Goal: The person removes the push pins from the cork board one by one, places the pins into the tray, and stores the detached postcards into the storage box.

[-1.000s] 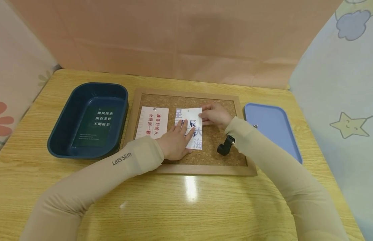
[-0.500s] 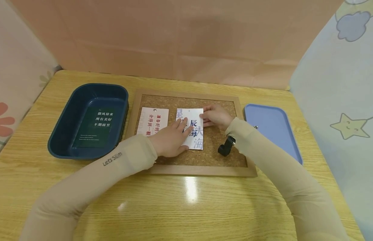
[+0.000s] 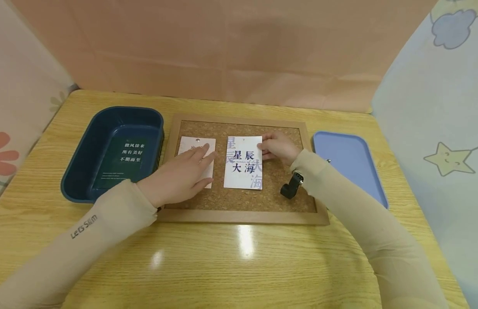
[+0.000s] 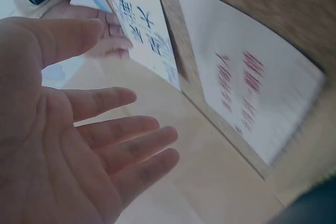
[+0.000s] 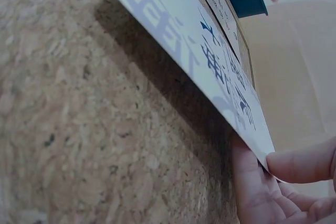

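My right hand pinches the upper right edge of a white card with blue Chinese characters. In the right wrist view the thumb lies on the card's face and the fingers are behind it; its near edge stands off the cork. My left hand hovers over a second white card with red characters, which has a metal thumbtack at its top. The left wrist view has that hand's fingers spread and holding nothing. Both cards are over a framed cork board.
To the left stands a deep dark blue bin with a dark green card in it. A shallow light blue tray lies at the right, a small metal piece at its left edge. Fabric walls enclose the table.
My left hand has left the blue-lettered card and moved left, over the red-lettered one. My right hand keeps hold of the blue-lettered card, which has shifted slightly right.
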